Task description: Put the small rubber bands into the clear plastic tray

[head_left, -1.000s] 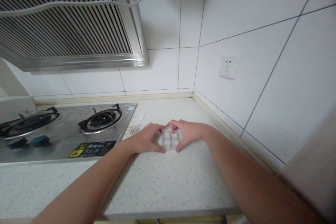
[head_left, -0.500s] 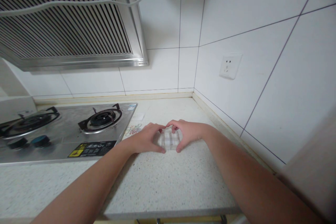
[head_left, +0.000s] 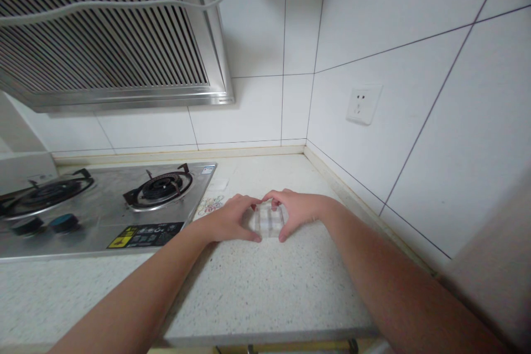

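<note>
A small clear plastic box (head_left: 269, 221) sits on the speckled countertop, and what it contains, if anything, cannot be made out. My left hand (head_left: 236, 218) curves around its left side, thumb at the near corner and fingers at the far edge. On the opposite side, my right hand (head_left: 296, 213) grips it the same way, and the fingertips of both hands nearly meet behind it. Beyond my left hand is a patch of thin colourful loops (head_left: 211, 206), too small to identify. A flat, pale translucent piece (head_left: 219, 184) lies just behind them.
A steel gas hob (head_left: 99, 232) with burners and knobs is set into the counter at left. Above it hangs a slatted range hood (head_left: 136, 97) with a white cable (head_left: 124, 5) across it. A wall socket (head_left: 364, 105) is on the right tiled wall.
</note>
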Available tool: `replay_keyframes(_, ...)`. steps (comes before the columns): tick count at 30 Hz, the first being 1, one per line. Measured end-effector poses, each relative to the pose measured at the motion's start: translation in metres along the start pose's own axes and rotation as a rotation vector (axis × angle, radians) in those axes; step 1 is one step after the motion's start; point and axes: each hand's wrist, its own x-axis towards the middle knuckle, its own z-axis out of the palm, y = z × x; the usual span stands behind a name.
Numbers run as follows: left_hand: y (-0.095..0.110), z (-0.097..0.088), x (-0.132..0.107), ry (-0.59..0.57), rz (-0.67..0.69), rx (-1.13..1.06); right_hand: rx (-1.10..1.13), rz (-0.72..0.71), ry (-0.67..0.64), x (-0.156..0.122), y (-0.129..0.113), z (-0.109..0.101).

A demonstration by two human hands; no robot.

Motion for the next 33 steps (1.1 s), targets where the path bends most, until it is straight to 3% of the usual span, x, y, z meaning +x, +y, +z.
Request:
replay_keyframes(9, 0.001, -0.001, -0.001, -0.004, 0.012, 0.0, 0.081, 0.016, -0.002, 0.001, 0.001, -0.001)
replay_keyframes(13, 0.005, -0.002, -0.001, -0.009, 0.009, -0.001, 0.193, 0.003, 0.091, 0.004, -0.001, -0.001)
replay_keyframes(17, 0.007, -0.002, 0.001, 0.001, 0.031, 0.027, 0.15, -0.12, 0.174, 0.006, -0.004, -0.001)
replay_keyframes(27, 0.01, 0.0, 0.004, -0.006, 0.07, 0.069, -0.009, -0.233, 0.157, 0.01, -0.009, 0.003)
replay_keyframes(33, 0.01, 0.0, 0.004, -0.004, 0.089, 0.079, -0.16, -0.194, 0.139, 0.012, -0.016, 0.007)
